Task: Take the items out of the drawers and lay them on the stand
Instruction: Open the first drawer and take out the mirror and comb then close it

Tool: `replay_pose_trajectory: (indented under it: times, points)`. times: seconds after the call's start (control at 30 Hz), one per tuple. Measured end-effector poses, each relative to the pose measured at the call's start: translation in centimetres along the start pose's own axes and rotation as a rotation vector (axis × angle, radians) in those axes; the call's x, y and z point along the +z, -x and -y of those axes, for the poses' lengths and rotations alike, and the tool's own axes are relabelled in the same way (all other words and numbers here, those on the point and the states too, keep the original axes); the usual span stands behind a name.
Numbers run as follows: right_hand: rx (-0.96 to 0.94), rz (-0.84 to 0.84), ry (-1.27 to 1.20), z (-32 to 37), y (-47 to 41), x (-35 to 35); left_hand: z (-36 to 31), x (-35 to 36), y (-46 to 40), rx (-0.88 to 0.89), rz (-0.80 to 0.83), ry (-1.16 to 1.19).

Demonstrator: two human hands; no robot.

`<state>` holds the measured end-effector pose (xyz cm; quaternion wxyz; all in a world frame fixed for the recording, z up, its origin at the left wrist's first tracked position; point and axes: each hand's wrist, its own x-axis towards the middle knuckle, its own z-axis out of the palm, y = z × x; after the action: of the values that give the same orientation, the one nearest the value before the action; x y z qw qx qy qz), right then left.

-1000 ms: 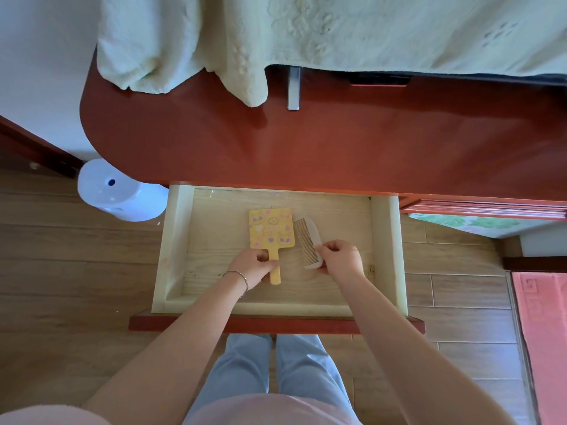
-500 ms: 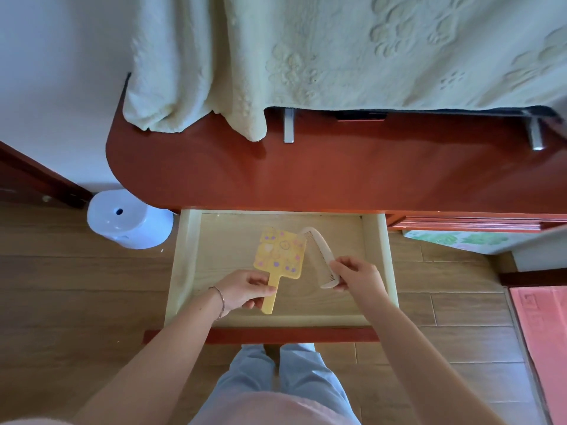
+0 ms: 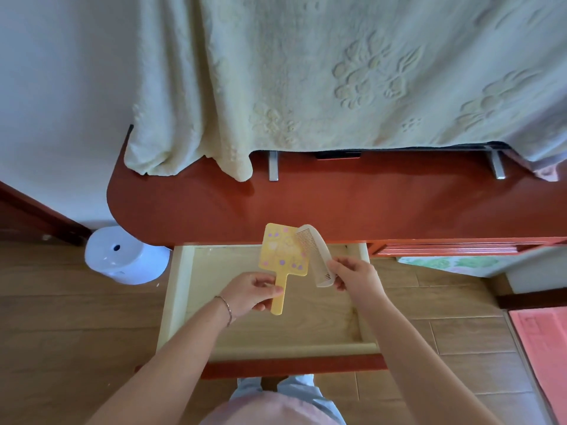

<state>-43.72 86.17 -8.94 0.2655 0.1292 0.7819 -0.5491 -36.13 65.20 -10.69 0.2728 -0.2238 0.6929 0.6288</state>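
A yellow hand mirror [image 3: 282, 254] with small coloured patterns is lifted above the open pale wooden drawer [image 3: 181, 289]. My left hand [image 3: 250, 294] grips its handle. A cream comb [image 3: 316, 256] is held up beside the mirror, its top overlapping the mirror's right edge. My right hand [image 3: 356, 276] pinches the comb's lower end. Both items hang at the front edge of the red-brown stand [image 3: 399, 207]. The drawer's floor shows nothing else inside.
A pale green blanket [image 3: 306, 81] drapes over something on the stand, with two metal feet [image 3: 273, 165] showing beneath it. A white round canister [image 3: 125, 256] sits on the wooden floor at left. A pink mat [image 3: 543, 348] lies at right.
Both hands have lifted the mirror and the comb out of the drawer and up toward the stand's front edge. The head has tilted up, showing more blanket.
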Motion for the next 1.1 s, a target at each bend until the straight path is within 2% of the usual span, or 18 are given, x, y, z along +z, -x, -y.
replay_pose_trajectory:
  times: [0.4, 1.1]
  points:
    - [-0.016, -0.08, -0.01, 3.9, -5.6, -2.8, -6.6, -0.1, -4.9, 0.031, -0.15, 0.021]
    - [0.046, -0.12, 0.046, 6.2, -12.7, -3.4, -10.2, 0.3, -11.4, 0.011, -0.192, -0.07]
